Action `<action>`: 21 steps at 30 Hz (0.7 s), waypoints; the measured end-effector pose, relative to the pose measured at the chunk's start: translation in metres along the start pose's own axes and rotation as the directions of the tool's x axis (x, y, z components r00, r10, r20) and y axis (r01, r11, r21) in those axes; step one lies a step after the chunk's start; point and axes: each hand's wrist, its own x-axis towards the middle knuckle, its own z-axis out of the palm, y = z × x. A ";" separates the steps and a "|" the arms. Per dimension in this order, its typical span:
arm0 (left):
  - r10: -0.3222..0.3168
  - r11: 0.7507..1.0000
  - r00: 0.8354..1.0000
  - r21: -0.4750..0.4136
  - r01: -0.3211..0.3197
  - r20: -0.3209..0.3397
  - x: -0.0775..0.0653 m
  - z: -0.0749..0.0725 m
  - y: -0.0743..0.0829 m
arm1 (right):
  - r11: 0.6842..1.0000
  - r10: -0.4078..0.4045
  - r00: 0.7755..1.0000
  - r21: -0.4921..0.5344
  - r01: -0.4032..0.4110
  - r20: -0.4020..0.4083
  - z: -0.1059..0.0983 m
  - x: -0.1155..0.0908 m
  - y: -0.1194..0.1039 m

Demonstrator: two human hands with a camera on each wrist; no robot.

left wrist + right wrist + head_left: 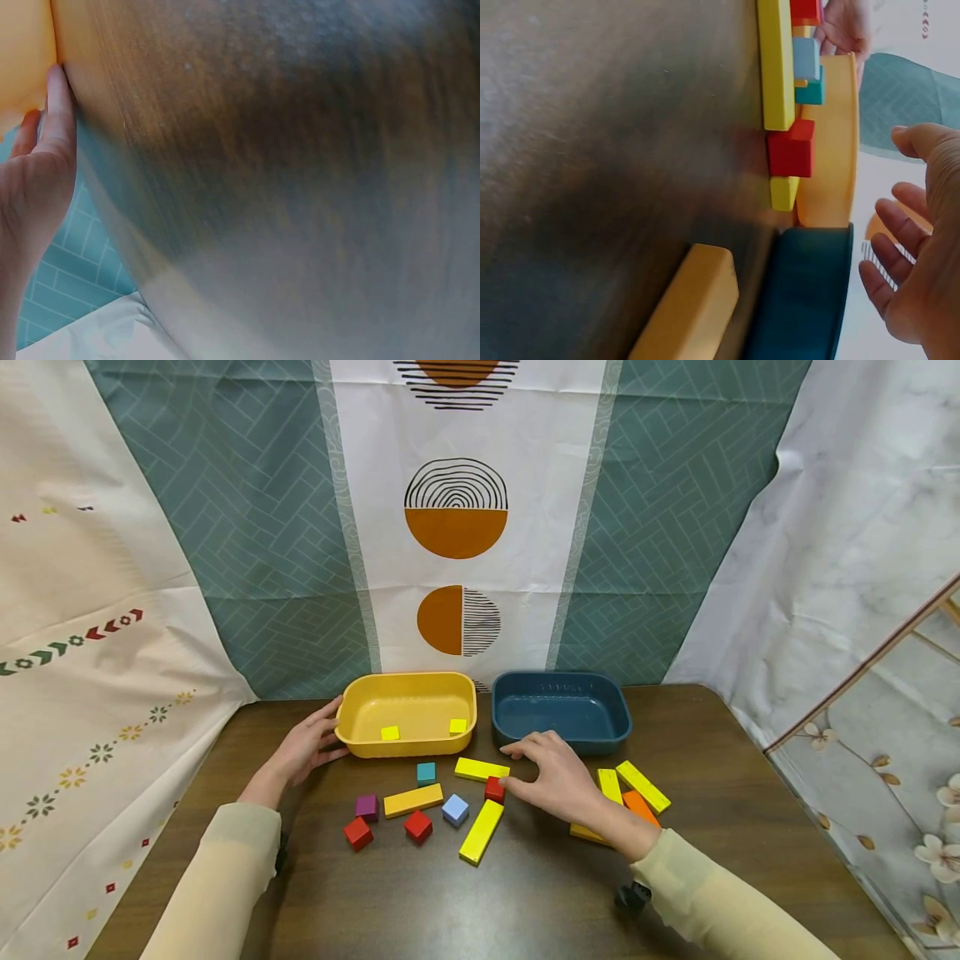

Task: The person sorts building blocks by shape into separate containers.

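Observation:
My left hand [306, 745] touches the left end of the yellow bin [405, 748], fingers extended along its outer wall; in the left wrist view the fingertips [56, 82] meet its side. Inside the bin lie two small yellow cubes, one yellow cube [390, 733] toward the left and another yellow cube [457, 726] toward the right. My right hand [555, 774] hovers with thumb and fingers apart, holding nothing. Its thumb is right by a red cube [494, 789]. Near that cube lie a yellow bar [481, 769] behind it and a second yellow bar [482, 832] in front.
A dark blue bin [561, 747] stands right of the yellow one. Loose on the table are a teal cube [426, 773], purple cube [367, 807], light blue cube [455, 810], orange-yellow bar [413, 801] and two more red cubes. Several bars, including an orange bar [642, 810], lie beside my right forearm.

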 end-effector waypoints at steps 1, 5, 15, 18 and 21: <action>-0.001 1.000 1.000 0.001 0.001 0.000 0.000 0.000 0.000 | 1.000 0.004 1.000 -0.001 -0.004 0.007 0.001 -0.001 0.000; 0.000 1.000 1.000 0.008 0.000 0.001 0.001 -0.001 -0.002 | 1.000 0.031 0.999 0.001 -0.031 0.045 0.005 -0.003 -0.001; -0.004 1.000 1.000 0.017 0.004 -0.003 0.003 -0.001 -0.002 | 0.994 0.099 0.991 -0.055 -0.094 0.088 0.017 -0.007 -0.003; -0.006 1.000 1.000 0.018 0.006 -0.005 0.004 -0.001 -0.002 | 0.993 0.105 0.990 -0.068 -0.099 0.095 0.019 -0.007 -0.002; -0.009 1.000 1.000 0.016 0.009 -0.006 0.004 -0.001 -0.002 | 0.991 0.111 0.989 -0.087 -0.103 0.095 0.022 -0.007 -0.001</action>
